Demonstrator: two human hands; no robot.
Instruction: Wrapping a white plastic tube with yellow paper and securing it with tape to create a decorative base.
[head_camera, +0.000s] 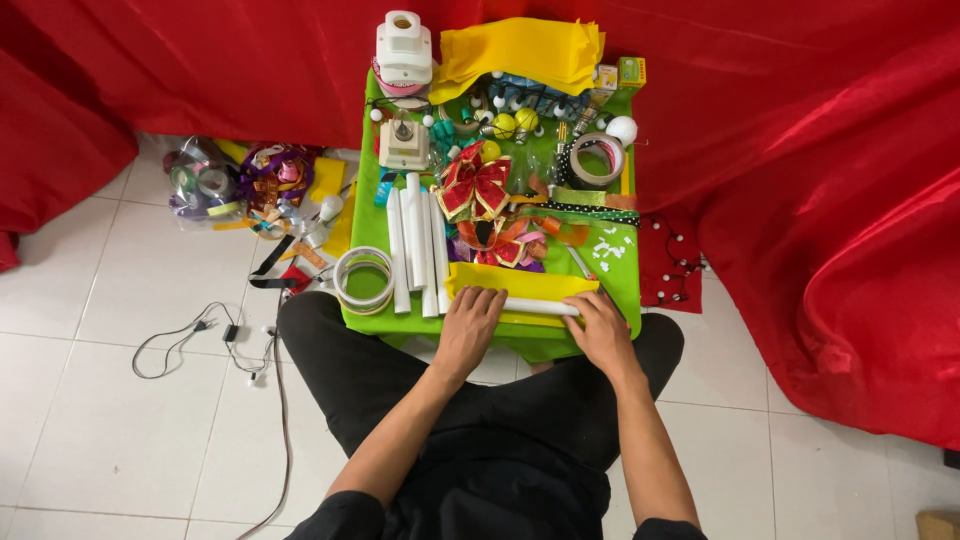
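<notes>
A yellow paper sheet (520, 283) lies at the near edge of the small green table (625, 285), with a white paper tube (540, 306) lying across it. My left hand (470, 325) presses flat on the sheet's left end, fingers spread over the tube's left part. Over at the sheet's right end, my right hand (600, 330) rests with its fingers on the tube. Just behind the sheet sit red and gold ribbon bows (475, 188).
Several white tubes (415, 245) and a tape ring (363, 278) lie at the table's left. A wide tape roll (597, 158), small balls, a white dispenser (403, 50) and yellow felt (525, 50) fill the far half. Ribbon spools (235, 180) and cables (200, 335) litter the tiled floor. Red cloth hangs behind.
</notes>
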